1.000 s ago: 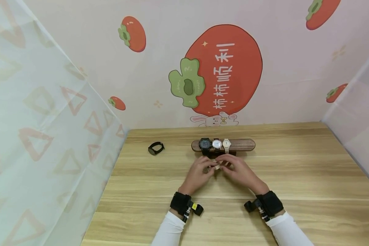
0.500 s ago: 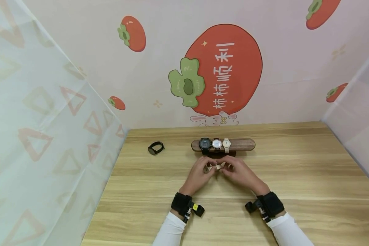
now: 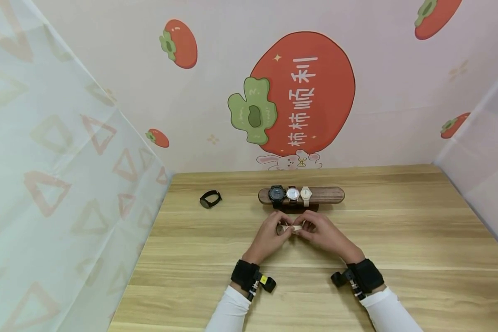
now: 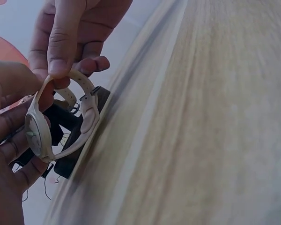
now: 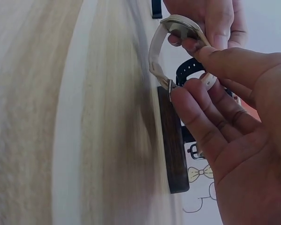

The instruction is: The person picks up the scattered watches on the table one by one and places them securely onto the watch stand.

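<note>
A cream-strapped wristwatch (image 4: 39, 135) is held between my two hands, just in front of the wooden watch stand (image 3: 331, 195). My left hand (image 3: 269, 234) grips it by the case. With thumb and forefinger my right hand (image 3: 324, 235) pinches the strap, near its loose holed end. The strap curves round in a loop, and its buckle (image 5: 170, 86) shows at the right fingertips. On the stand sit a black watch (image 3: 276, 194), a white-faced watch (image 3: 293, 194) and a cream watch (image 3: 305, 194), side by side toward its left part.
To the left of the stand, a black-strapped watch (image 3: 210, 199) lies on the wooden table (image 3: 191, 272). A printed wall (image 3: 216, 101) rises behind the table's back edge, with fabric walls at both sides. Each wrist carries a black camera band (image 3: 245, 275).
Both hands stay in front of the stand. The right fingers have come down a little and drawn in, and the pale strap between the hands has turned more level.
</note>
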`<state>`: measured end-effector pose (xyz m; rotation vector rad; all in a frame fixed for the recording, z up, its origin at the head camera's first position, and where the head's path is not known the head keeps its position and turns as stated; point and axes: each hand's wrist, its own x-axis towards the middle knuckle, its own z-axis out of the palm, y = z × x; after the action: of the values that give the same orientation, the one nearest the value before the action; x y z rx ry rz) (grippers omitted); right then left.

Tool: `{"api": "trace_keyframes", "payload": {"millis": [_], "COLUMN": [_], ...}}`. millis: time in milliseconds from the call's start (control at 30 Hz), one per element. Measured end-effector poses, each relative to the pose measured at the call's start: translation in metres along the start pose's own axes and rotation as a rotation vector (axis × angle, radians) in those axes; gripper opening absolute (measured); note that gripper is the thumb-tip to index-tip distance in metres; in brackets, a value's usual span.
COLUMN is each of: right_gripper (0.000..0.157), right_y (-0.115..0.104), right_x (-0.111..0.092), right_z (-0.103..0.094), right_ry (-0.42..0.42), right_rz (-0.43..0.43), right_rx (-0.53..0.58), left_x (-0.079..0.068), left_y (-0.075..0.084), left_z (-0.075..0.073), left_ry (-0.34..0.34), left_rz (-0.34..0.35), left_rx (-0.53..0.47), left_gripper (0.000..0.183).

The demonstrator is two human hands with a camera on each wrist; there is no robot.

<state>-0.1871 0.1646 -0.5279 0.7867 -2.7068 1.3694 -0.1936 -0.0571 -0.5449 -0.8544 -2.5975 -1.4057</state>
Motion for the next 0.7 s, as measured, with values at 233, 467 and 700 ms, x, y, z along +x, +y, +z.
{"api": "trace_keyframes", "payload": {"millis": [233, 467, 700], "right_gripper": [0.022, 0.025, 0.024], "right_y": [0.0011, 0.0029, 0.0043], "right_x": [-0.0023, -0.003, -0.004], "right_z": [-0.001, -0.0044, -0.0089], "right_ry": [0.051, 0.112, 0.139], "right_rz": [-0.019, -0.037, -0.011], "right_rx": [0.014, 0.031, 0.067], "left_x": [-0.0015, -0.0009, -0.0009], "left_y": [-0.0018, -0.0041, -0.0055], "left_z": [-0.0008, -0.0021, -0.0021], "left_ry": [-0.006, -0.02, -0.024], "left_rz": [0.028, 0.022, -0.061], "left_rx": [0.007, 0.007, -0.024], "left_gripper": [0.023, 0.037, 0.044]}}
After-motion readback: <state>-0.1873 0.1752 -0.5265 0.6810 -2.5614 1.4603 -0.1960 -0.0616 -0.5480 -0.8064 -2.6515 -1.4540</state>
